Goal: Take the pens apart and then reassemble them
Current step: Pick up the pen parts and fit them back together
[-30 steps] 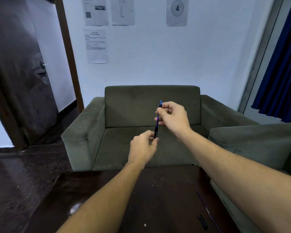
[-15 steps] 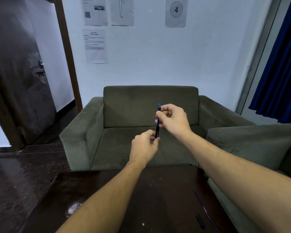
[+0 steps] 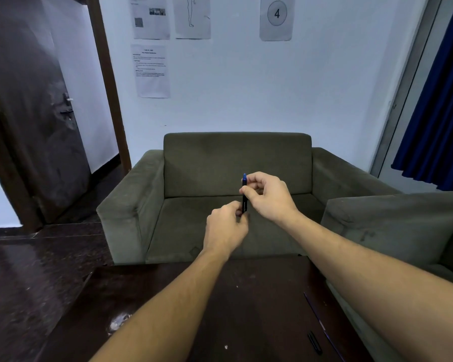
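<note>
Over the last second little changes except the spacing: the right hand [image 3: 268, 197] comes down the slim black pen with the blue tip [image 3: 244, 202] towards the left hand [image 3: 226, 228], so less of the barrel shows between them. The pen stands upright in the air in front of the grey-green fabric sofa [image 3: 236, 163]. The right hand pinches its upper part and the left hand's curled fingers grip its lower end. This looks like a push or twist at a joint, though whether the pen is opening or closing is unclear. A thin dark rod [image 3: 313, 310] and a small black piece [image 3: 315, 342] lie on the dark wooden tabletop [image 3: 246, 309], so loose parts remain to be fitted.
</note>
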